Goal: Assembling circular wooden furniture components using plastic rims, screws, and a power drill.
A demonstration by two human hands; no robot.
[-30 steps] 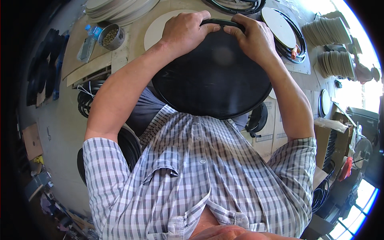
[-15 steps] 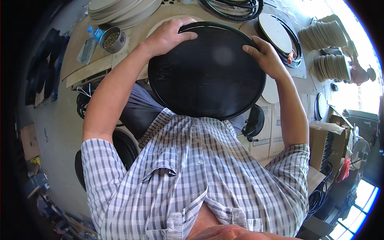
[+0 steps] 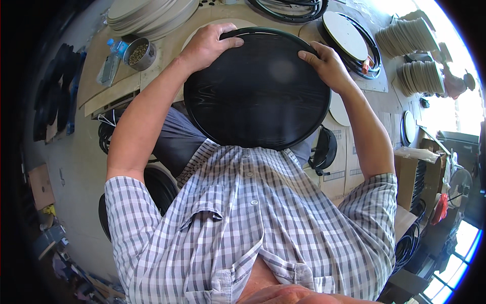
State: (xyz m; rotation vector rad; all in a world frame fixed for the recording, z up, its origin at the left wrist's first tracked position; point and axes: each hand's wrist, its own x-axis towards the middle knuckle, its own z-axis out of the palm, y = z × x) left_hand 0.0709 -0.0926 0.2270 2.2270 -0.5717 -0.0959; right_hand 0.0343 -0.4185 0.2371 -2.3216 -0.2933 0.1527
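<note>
1. The black round disc point(image 3: 255, 91) leaned against the person's chest, over the desk's point(image 3: 101, 81) near edge.
2. It looked stiff, light and glossy; the rim seemed the safest hold.
3. Left hand point(image 3: 207, 45) and right hand point(image 3: 324, 63) had fingers curled shut over its far rim.

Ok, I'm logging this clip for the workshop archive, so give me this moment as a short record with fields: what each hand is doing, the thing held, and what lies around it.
held thing: round black disc with a raised rim, flat face up toward the camera
left hand: grips the disc's far left rim, fingers curled over the edge
right hand: grips the far right rim
disc position: held in front of the chest, above the workbench
bench, left: small metal bowl of small bits, plastic bottle beside it
bench, right: stacks of pale discs
</note>
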